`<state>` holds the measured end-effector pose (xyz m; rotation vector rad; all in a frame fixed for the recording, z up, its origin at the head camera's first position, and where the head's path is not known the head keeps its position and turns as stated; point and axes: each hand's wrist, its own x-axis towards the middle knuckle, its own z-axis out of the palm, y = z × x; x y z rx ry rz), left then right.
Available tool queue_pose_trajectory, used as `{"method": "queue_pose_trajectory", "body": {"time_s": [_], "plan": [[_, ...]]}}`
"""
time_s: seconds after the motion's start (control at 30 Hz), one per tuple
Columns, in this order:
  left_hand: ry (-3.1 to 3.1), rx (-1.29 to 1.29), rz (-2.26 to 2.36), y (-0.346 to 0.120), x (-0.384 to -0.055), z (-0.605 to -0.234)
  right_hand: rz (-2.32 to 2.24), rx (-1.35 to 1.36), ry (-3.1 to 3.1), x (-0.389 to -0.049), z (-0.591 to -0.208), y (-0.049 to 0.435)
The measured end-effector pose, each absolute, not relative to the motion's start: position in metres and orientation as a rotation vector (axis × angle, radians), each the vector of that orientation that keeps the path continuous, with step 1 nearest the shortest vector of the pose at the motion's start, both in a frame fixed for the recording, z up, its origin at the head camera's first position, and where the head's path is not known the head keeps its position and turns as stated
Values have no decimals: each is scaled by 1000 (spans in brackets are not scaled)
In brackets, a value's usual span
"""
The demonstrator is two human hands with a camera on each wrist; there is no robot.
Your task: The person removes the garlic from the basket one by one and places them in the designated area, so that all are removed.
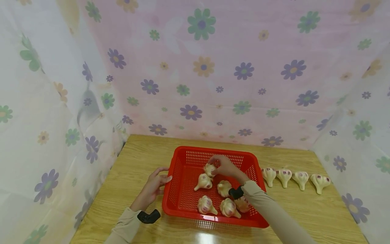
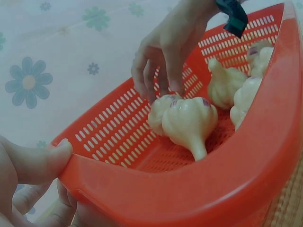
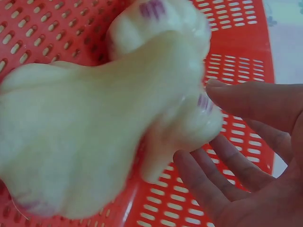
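Note:
A red plastic basket (image 1: 213,219) with slotted walls holds several garlic bulbs. My left hand (image 1: 156,184) grips the basket's left rim, thumb over the edge and fingers beneath. Inside, toward the back wall, my right hand (image 1: 223,166) holds a garlic bulb (image 3: 189,120) between thumb and fingertips, low among the others. A second garlic bulb (image 1: 203,182) lies right beside it, stem toward the front left. Another garlic bulb (image 1: 224,188) sits below my right wrist. Along the front lie two more garlic bulbs (image 1: 205,205), and my forearm partly covers one garlic bulb (image 1: 242,204).
Several garlic bulbs (image 1: 300,179) stand in a row on the wooden table (image 1: 137,159), right of the basket, stems toward me. Flower-printed cloth (image 1: 222,101) hangs behind the table and along both sides. A black strap device (image 1: 148,217) sits on each wrist.

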<state>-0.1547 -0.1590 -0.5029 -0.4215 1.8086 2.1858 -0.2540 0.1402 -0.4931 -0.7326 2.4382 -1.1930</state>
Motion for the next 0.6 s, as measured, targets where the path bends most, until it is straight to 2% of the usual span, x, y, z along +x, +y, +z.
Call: {"method": "queue_pose_trajectory", "body": {"time_s": [0.6], "plan": [[1809,-420,2190,-159,-155,-504,-1187,-595,2462,-251,-504,130]]}}
